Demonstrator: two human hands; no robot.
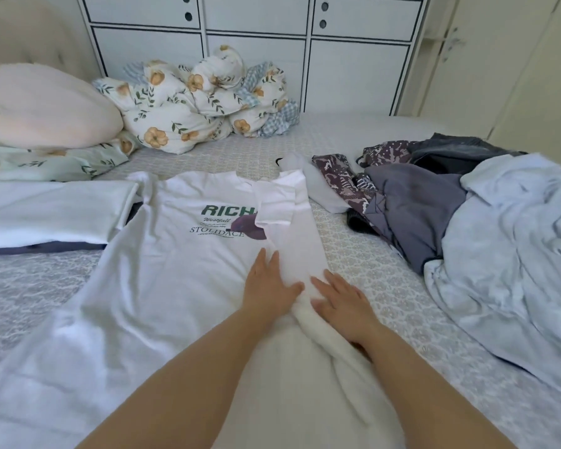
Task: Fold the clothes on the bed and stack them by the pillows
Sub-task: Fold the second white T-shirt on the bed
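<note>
A white T-shirt with green lettering lies spread face up across the bed, its right side folded over toward the middle. My left hand lies flat on the shirt beside the fold, fingers straight. My right hand presses flat on the folded strip. To the right lies a heap of unfolded clothes: a grey garment, a purple patterned one, a pale blue one. At the left a folded white piece rests on a dark one, below the pink pillow.
A floral duvet is bundled at the head of the bed beside the pillow. A floral pillow lies under the pink one. White cabinets stand behind the bed. The patterned bed sheet shows between shirt and heap.
</note>
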